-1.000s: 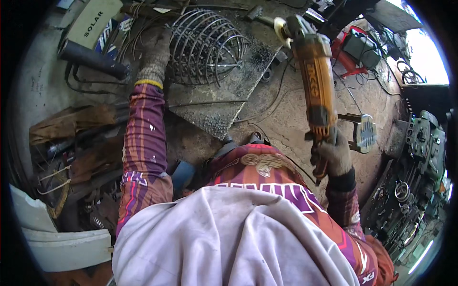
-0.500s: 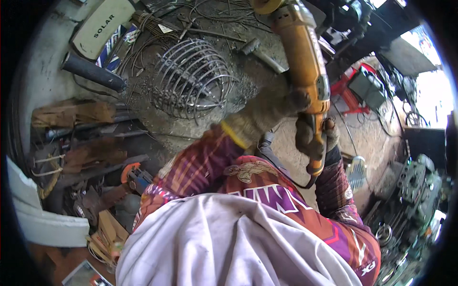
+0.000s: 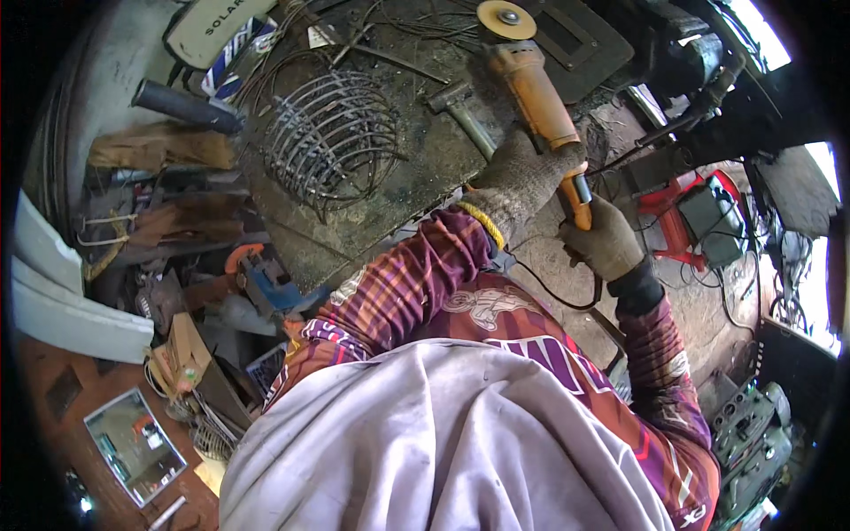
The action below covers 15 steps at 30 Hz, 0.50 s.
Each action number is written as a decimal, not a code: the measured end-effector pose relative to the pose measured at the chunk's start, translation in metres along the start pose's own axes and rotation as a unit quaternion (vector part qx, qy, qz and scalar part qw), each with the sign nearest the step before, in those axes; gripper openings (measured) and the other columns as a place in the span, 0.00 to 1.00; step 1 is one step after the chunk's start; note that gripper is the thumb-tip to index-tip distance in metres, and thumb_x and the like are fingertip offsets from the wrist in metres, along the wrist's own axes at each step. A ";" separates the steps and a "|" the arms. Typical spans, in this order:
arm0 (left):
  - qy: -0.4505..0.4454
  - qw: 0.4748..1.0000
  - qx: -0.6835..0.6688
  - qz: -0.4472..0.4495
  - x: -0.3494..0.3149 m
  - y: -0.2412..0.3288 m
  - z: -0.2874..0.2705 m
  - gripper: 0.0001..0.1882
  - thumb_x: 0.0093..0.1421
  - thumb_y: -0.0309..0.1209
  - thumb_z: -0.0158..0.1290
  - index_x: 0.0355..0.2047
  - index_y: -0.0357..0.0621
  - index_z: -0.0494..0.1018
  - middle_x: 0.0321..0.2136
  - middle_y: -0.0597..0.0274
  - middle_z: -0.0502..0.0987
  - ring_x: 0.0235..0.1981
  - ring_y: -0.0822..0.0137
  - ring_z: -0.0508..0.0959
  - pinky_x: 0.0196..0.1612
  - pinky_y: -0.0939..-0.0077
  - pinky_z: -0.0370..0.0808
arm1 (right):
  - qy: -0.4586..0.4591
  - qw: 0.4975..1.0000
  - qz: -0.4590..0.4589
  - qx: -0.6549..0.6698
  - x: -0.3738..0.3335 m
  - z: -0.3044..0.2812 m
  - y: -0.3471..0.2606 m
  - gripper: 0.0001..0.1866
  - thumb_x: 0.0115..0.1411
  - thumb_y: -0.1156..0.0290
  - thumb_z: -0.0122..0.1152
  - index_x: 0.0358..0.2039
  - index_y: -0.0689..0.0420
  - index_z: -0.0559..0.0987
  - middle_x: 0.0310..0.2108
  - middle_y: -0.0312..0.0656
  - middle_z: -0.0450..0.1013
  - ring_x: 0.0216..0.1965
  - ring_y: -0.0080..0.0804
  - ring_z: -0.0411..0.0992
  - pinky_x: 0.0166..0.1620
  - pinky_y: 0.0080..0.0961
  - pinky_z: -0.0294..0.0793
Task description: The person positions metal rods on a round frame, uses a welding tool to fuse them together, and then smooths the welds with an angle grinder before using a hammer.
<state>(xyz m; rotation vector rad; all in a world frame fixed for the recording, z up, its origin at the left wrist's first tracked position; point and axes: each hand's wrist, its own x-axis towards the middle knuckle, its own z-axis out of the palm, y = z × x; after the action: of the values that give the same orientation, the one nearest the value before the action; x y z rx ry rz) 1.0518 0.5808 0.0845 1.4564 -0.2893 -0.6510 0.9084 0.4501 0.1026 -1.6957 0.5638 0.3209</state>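
Note:
An orange angle grinder point(image 3: 536, 102) with a yellowish disc point(image 3: 506, 19) at its far end slants across the far right of the metal workbench point(image 3: 403, 190). My gloved left hand point(image 3: 529, 180) is closed round the rear of its body. My right hand point(image 3: 606, 239), also gloved, grips the tail end near the cord point(image 3: 567, 305). Left of the grinder, a cage of curved metal rods point(image 3: 332, 142) sits on the bench. Between them lies a hammer point(image 3: 465, 119). I cannot tell whether the grinder touches the bench.
A dark flat plate point(image 3: 580, 44) lies beyond the grinder. Loose rods point(image 3: 398, 62) and a dark pipe point(image 3: 186, 106) are at the far left. On the right stand a red stool point(image 3: 677, 212) bearing a grey-green box point(image 3: 715, 217) and a green machine point(image 3: 753, 442). A blue vise point(image 3: 266, 279) is at left.
The grinder has moved away from me and lower, and its whole disc now shows. Both hands stay on it, the right having shifted rightward. The view has shifted too.

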 end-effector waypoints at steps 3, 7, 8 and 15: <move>-0.041 0.958 0.278 -0.066 -0.010 0.021 -0.001 0.33 0.62 0.52 0.62 0.54 0.37 0.72 0.38 0.59 0.81 0.40 0.65 0.82 0.45 0.72 0.79 | -0.008 1.000 0.019 -0.012 0.020 -0.021 0.012 0.20 0.60 0.75 0.64 0.52 0.66 0.74 0.26 0.39 0.74 0.21 0.25 0.75 0.23 0.25 0.76; -0.180 0.939 0.292 0.029 -0.056 0.038 -0.034 0.28 0.66 0.47 0.59 0.53 0.34 0.73 0.38 0.59 0.80 0.37 0.69 0.80 0.43 0.73 0.78 | 0.003 0.990 -0.032 -0.139 0.045 -0.040 0.024 0.21 0.59 0.69 0.66 0.51 0.65 0.75 0.29 0.42 0.76 0.27 0.29 0.77 0.31 0.29 0.78; -0.180 0.938 0.296 0.025 -0.065 0.042 -0.043 0.28 0.66 0.47 0.59 0.53 0.34 0.73 0.38 0.59 0.80 0.37 0.69 0.80 0.43 0.73 0.78 | 0.021 0.975 -0.073 -0.208 0.051 -0.041 0.023 0.22 0.58 0.67 0.67 0.50 0.64 0.76 0.30 0.44 0.77 0.30 0.31 0.78 0.34 0.31 0.78; 0.047 0.991 0.127 -0.014 -0.124 0.064 -0.120 0.18 0.68 0.35 0.60 0.52 0.37 0.75 0.36 0.63 0.81 0.36 0.72 0.79 0.40 0.75 0.77 | -0.018 0.977 -0.031 -0.212 0.057 -0.041 0.000 0.23 0.56 0.66 0.69 0.49 0.64 0.76 0.32 0.46 0.79 0.33 0.34 0.79 0.38 0.33 0.78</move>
<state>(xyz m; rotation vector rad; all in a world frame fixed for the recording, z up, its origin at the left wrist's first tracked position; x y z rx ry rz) 1.0346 0.7496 0.1576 1.7314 -0.2867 -0.5805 0.9525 0.3992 0.0823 -2.1098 0.4320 0.4497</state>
